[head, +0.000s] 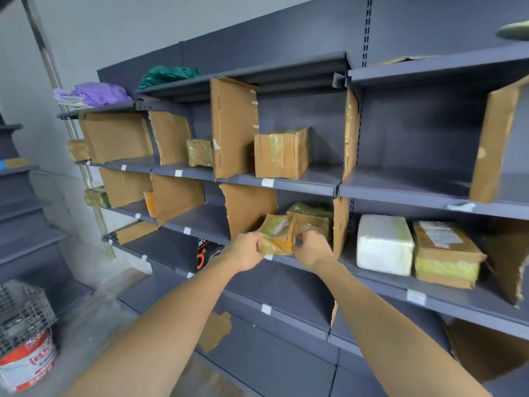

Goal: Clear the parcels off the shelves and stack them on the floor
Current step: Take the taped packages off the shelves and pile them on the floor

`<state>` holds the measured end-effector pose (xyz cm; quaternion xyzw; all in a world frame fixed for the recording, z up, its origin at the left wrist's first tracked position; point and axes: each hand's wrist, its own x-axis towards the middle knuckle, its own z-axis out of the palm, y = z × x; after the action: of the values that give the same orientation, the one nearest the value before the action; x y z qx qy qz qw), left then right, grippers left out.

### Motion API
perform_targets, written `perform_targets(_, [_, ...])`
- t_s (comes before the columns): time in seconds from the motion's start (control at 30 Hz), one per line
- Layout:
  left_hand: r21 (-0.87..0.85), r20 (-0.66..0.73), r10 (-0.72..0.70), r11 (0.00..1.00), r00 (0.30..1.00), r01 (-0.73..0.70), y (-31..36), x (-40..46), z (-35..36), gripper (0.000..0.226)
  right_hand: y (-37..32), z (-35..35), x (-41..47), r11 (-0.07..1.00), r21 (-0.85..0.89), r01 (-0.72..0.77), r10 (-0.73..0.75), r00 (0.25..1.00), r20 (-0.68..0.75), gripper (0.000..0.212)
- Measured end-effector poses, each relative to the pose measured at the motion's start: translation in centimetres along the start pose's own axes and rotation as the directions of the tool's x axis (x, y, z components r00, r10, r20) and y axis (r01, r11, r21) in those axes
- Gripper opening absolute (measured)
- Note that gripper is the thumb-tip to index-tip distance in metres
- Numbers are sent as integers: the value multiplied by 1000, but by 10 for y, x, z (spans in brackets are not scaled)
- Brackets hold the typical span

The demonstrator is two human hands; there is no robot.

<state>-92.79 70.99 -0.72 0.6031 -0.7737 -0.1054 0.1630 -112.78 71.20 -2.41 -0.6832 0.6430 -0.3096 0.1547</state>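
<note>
Both hands are on a small taped parcel (279, 234) at the front lip of the third shelf (315, 267), in the bay between two cardboard dividers. The left hand (246, 252) pinches its left edge with curled fingers, and the right hand (313, 249) grips its right edge the same way. The parcel tilts up and forward, and a second taped parcel (312, 217) sits just behind it, possibly touching. To do this well, I would draw it straight towards the near side, keeping it level so the glossy tape does not slip through a fingertip pinch; sliding the fingers underneath would probably be safer. Keep clear of the right divider (340, 224), which looks flimsy and could topple. The white parcel (383, 245) and the brown labelled parcel (446, 253) wait in the next bay to the right.
</note>
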Motion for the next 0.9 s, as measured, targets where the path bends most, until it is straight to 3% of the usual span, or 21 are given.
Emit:
perform_targets(0.17, [3,-94,71,997,993,-71,4,74,-35,9,-17,-34,80,996,-26,80,-83,980,-179,43])
perform_targets(0.33, [2,-202,165,986,965,-168,7,139,-78,27,-45,-62,144,990,-66,128,-143,935,-325,38])
perform_targets(0.47, [63,-336,282,959,899,-277,4,188,-118,46,-69,-77,189,974,-173,149,-203,911,-360,49])
perform_targets(0.6, [49,-467,327,937,822,-345,-2,232,-146,42,-91,-89,222,972,-215,91,-171,903,-393,56])
perform_targets(0.73, [-1,-449,362,914,817,-405,-12,279,-163,41,-104,-95,251,972,-236,9,-115,892,-438,47])
perform_targets(0.83, [81,-290,449,891,845,-446,-15,308,-172,60,-105,-100,278,967,-254,-27,-79,915,-396,44])
perform_targets(0.9, [63,-210,481,875,851,-479,-16,323,-175,48,-109,-103,293,971,-231,-57,-42,915,-401,30])
